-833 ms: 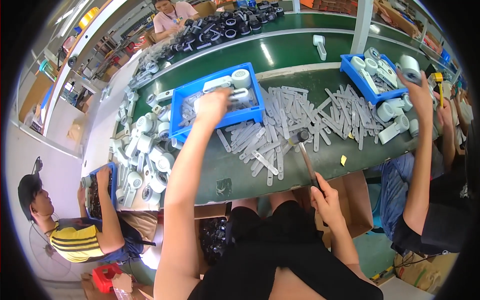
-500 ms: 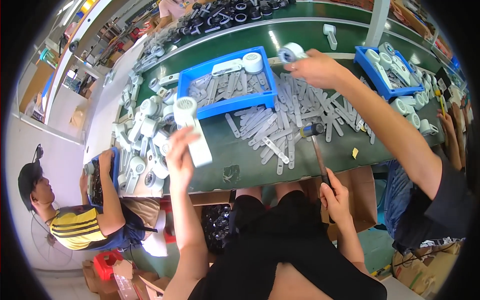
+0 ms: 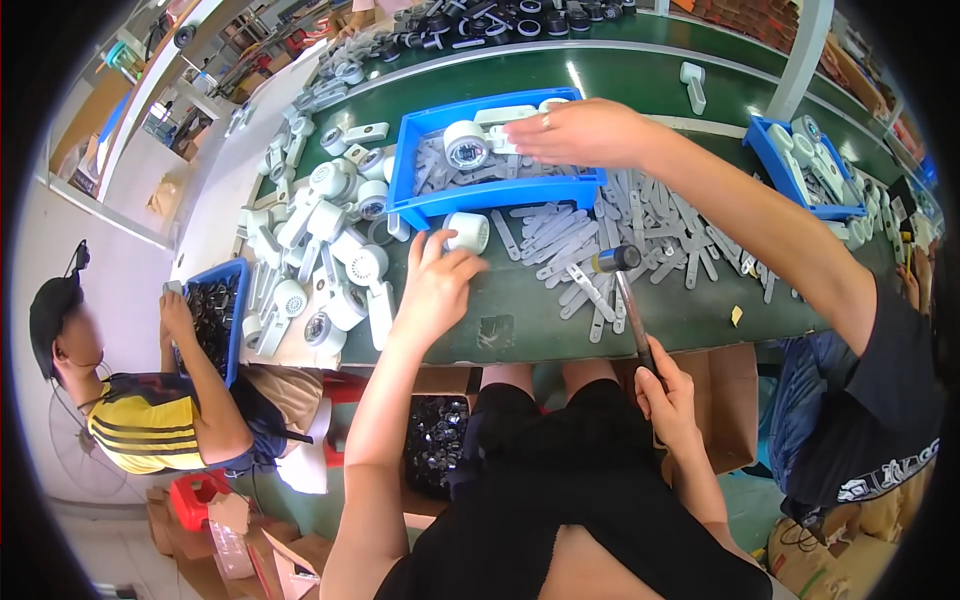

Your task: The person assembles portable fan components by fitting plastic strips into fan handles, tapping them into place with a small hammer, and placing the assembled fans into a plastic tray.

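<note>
My left hand (image 3: 437, 287) is over the near edge of the workbench, fingers apart. Its fingertips reach beside a white round-headed handheld fan (image 3: 468, 232) just below the blue tray (image 3: 500, 198); whether they touch it I cannot tell. My right hand (image 3: 668, 393) is closed around the handle of a hammer (image 3: 633, 310). The hammer's dark, blue-and-yellow head is up over the grey strips. A co-worker's hand (image 3: 580, 133) reaches in from the right over the tray, at another white fan (image 3: 467, 146).
White fans (image 3: 325, 220) are heaped to the left. Flat grey plastic strips (image 3: 650, 220) spread right of the tray. A second blue tray (image 3: 790, 170) stands at far right. On the left, a person in yellow (image 3: 150, 420) works over a blue bin (image 3: 240, 300).
My left hand has let go of a fan at the left pile and moved right. The co-worker's hand has brought a fan leftward over the tray. My right hand still holds the hammer.
</note>
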`<state>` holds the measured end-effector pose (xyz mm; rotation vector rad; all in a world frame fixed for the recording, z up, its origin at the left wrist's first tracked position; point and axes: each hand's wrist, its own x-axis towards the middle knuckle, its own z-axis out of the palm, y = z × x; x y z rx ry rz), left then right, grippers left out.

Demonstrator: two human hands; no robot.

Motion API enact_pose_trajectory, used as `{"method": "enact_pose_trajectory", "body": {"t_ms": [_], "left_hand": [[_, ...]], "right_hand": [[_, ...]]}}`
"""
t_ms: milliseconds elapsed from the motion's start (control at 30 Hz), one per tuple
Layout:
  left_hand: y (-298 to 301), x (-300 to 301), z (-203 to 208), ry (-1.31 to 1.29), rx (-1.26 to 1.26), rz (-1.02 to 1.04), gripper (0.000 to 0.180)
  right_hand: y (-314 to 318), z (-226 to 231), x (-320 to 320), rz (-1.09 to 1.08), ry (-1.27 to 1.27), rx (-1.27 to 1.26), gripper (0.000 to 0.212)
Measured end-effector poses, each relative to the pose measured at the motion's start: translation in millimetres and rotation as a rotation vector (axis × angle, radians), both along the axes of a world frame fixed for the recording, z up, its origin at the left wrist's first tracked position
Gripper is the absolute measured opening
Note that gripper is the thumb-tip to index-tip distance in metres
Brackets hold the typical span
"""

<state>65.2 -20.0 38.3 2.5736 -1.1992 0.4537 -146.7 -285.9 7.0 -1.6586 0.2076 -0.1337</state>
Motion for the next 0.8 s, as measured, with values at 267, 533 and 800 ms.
{"method": "enact_pose_trajectory", "body": {"t_ms": [267, 533, 800], "left_hand": [[-39, 45, -29, -0.258, 0.229, -0.039, 0.012], [-22, 44, -41, -0.181, 0.088, -0.045, 0.013], [-17, 51, -21, -0.008, 0.121, -0.211, 0.017]], "right_hand": [[9, 1, 7, 0.046, -0.067, -0.007, 0.043], [8, 2, 9, 0.064, -0.090, -0.043, 0.043], [16, 2, 11, 0.099, -0.073, -0.010, 0.043]]}}
